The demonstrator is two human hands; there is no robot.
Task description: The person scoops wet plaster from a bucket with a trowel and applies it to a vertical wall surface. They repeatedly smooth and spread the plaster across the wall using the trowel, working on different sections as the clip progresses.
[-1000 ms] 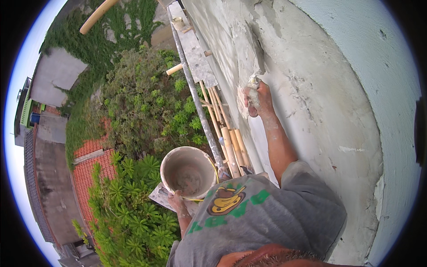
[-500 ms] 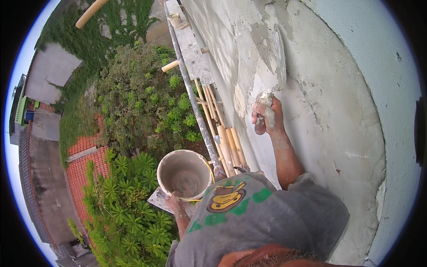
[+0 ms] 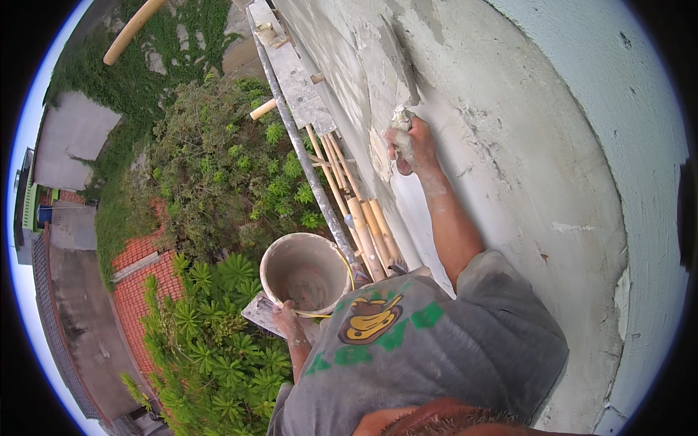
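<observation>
One head-worn fisheye camera, left of a pair, looks down from above the grey shirt [image 3: 447, 356], close to the plastered wall [image 3: 523, 182] at right and far above the greenery [image 3: 211, 174] at left.

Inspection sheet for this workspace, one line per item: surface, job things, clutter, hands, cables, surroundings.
Surface: plaster wall, grey, uneven, with ragged rough patches.
Job's things: trowel at the wall; bucket with residue inside; pale flat board beneath it.
Clutter: small pail on a splattered plank.
Hands: right hand closed on the trowel's handle; left hand at the bucket's rim, fingers partly hidden.
Cables: nothing seen.
Surroundings: bamboo poles, greenery, red tiled roof.
</observation>
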